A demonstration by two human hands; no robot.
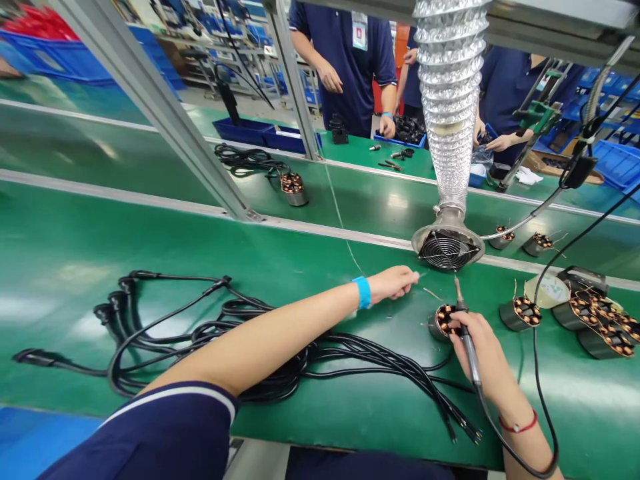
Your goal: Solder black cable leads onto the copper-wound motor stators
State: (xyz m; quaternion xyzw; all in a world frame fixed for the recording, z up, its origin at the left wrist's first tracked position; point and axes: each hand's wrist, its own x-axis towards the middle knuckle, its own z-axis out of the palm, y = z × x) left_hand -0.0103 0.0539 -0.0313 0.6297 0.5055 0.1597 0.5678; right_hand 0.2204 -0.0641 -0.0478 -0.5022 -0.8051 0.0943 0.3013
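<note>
My right hand is closed round the handle of a soldering iron, its tip pointing up and away, under the fan. Its fingertips also touch a motor stator with copper windings, standing on the bench. My left hand, with a blue band at the wrist, is pinched on what looks like solder wire; a thin pale strand hangs down behind this hand. Between the left fingertips and the stator, a wire lead sticks up. Below my left forearm lies a bundle of black cables, their stripped ends near my right wrist.
A fume fan hangs from a silver duct just above my hands. More stators stand at the right. A metal post rises at the left. Across the rail, co-workers stand at another green bench with blue bins.
</note>
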